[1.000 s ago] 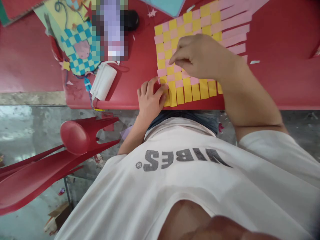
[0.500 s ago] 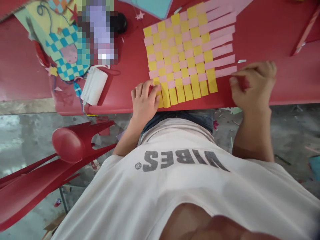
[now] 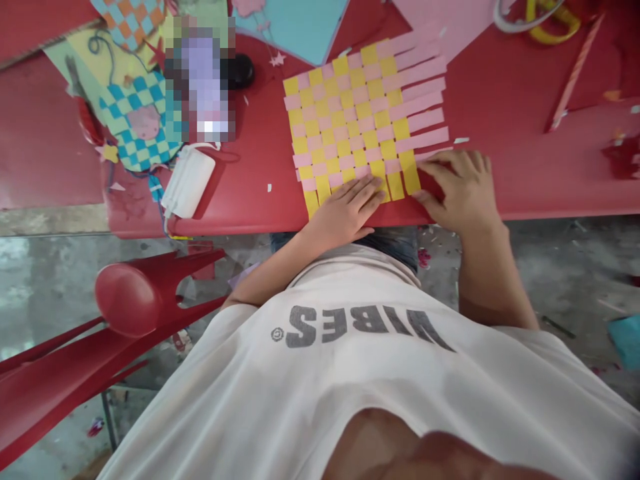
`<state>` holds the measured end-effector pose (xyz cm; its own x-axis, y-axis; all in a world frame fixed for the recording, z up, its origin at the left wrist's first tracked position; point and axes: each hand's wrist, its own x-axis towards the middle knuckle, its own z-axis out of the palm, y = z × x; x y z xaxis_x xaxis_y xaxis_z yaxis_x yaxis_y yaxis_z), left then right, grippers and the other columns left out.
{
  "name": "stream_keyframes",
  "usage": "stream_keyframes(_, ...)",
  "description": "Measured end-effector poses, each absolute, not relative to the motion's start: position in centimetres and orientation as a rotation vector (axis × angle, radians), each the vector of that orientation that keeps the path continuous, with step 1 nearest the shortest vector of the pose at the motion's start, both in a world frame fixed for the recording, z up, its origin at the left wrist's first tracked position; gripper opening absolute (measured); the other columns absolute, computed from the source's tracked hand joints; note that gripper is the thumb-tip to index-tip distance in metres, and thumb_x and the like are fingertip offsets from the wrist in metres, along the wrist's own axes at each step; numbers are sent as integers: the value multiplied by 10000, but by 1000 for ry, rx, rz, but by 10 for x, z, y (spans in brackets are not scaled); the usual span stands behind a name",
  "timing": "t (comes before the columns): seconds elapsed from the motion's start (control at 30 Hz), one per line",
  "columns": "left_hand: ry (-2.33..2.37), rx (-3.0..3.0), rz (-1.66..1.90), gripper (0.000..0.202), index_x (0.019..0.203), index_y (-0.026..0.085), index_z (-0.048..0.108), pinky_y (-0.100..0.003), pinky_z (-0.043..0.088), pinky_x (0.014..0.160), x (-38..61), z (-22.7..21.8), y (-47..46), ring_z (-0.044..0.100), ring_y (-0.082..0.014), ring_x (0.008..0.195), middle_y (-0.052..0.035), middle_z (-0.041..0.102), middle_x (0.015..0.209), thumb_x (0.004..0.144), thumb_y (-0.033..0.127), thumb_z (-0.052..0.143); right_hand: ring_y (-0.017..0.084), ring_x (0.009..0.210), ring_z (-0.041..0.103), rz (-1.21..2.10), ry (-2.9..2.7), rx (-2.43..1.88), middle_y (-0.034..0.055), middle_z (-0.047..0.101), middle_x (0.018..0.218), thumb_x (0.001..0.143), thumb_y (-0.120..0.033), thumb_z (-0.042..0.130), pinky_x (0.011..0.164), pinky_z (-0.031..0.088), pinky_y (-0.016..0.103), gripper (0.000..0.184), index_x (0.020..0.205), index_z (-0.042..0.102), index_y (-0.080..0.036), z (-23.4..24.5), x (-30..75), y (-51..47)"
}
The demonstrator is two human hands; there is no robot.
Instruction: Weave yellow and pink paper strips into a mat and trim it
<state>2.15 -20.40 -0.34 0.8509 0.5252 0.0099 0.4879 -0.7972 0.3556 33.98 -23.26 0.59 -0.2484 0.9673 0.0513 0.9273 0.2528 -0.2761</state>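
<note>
A woven paper mat [image 3: 345, 113] of yellow and pink strips lies on the red table. Loose pink strip ends [image 3: 425, 95] stick out at its right, and yellow ends hang toward the table's near edge. My left hand [image 3: 350, 208] rests flat over the lower yellow ends, fingers stretched out together. At the mat's lower right corner is my right hand [image 3: 463, 190], palm down, thumb and forefinger apart. Its forefinger touches the lowest pink strip end, and the thumb tip is beside the last yellow end.
A white power bank [image 3: 189, 181] with a cable lies at left, near a blurred-out object [image 3: 203, 80]. Beyond are a blue-green woven paper piece [image 3: 140, 123] and red-handled scissors [image 3: 89, 123]. Yellow and white rings [image 3: 553, 23] and a striped stick [image 3: 575, 77] lie right. A red chair [image 3: 130, 300] stands left.
My left hand has slid right from the mat's lower left corner to its lower middle. My right hand has moved left to the mat's corner, its curled fingers now opened. The view has shifted slightly.
</note>
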Motion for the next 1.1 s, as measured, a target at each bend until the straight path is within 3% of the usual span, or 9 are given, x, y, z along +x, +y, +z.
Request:
stream_keyframes(0.1,760,2695,131,832,1809,61,492,-610,302,1536,19,-3,-205,372,-406,1842,-255,401,1934,1113,418,777,538,1502,559,305,-2318,-1780,216,646,1699,1176,-636,534,1242,421,727,661,1724,625,-277,5,341,-232)
stream_keyframes(0.27,757,2709,160,798,1789,59,526,-629,318,1523,20,0,-206,370,-418,1841,-262,427,1919,1115,407,775,553,1478,567,272,-2314,-1753,235,656,1683,1161,-665,561,1214,425,730,696,1702,654,-238,3,341,-231)
stream_keyframes(0.57,751,2742,210,776,1761,68,559,-609,332,1517,19,-3,-206,405,-425,1823,-249,476,1894,1106,407,799,564,1474,556,255,-2322,-1755,197,659,1662,1120,-654,562,1169,438,745,737,1753,597,-280,5,337,-229)
stream_keyframes(0.73,782,2765,178,752,1754,86,573,-625,362,1470,18,10,-210,474,-447,1766,-257,516,1861,1108,403,793,573,1485,533,272,-2294,-1758,217,635,1696,1132,-621,538,1173,425,746,662,1701,638,-297,6,338,-234)
stream_keyframes(0.87,838,2748,131,687,1741,115,590,-640,420,1380,18,18,-213,524,-441,1707,-259,563,1820,1131,391,746,590,1409,552,279,-2288,-1775,228,673,1606,1102,-616,574,1130,425,772,589,1578,721,-302,3,341,-236)
stream_keyframes(1.1,838,2772,130,682,1735,86,580,-636,422,1362,17,17,-213,525,-444,1688,-256,573,1809,1150,408,717,555,1356,562,261,-2299,-1774,247,680,1530,1115,-670,550,1126,442,730,635,1610,684,-294,2,341,-232)
